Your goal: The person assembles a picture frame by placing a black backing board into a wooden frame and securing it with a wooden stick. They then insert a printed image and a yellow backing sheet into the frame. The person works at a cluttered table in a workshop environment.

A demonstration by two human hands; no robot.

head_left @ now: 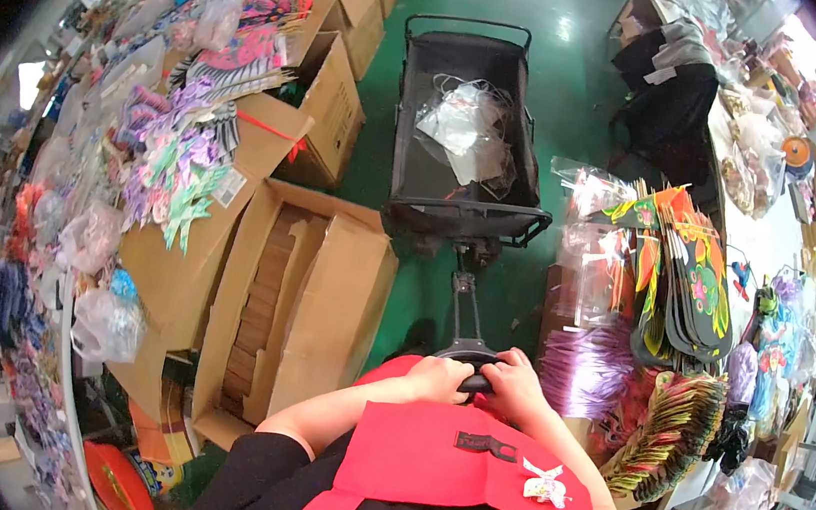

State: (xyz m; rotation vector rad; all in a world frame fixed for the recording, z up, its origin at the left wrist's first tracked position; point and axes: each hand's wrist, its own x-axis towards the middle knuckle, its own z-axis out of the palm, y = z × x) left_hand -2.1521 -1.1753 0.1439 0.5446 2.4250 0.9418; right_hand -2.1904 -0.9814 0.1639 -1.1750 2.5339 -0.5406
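Both my hands are closed round the black handle [480,382] of a folding wagon, just in front of my red apron. My left hand [441,380] grips its left side and my right hand [511,383] its right side. From the handle a dark pull bar [464,302] runs forward to the black wagon [462,219], which stands straight ahead on the green floor. Crumpled clear and white plastic bags [467,126] lie inside the wagon. The fingertips are partly hidden behind my hands.
An open cardboard box [343,298] stands close on the left, below a table heaped with colourful goods [169,142]. Close on the right are purple bundles [585,366] and stacked dark patterned pieces [691,287]. A black cloth-covered shape [666,108] stands farther right. Green floor [574,32] shows beyond the wagon.
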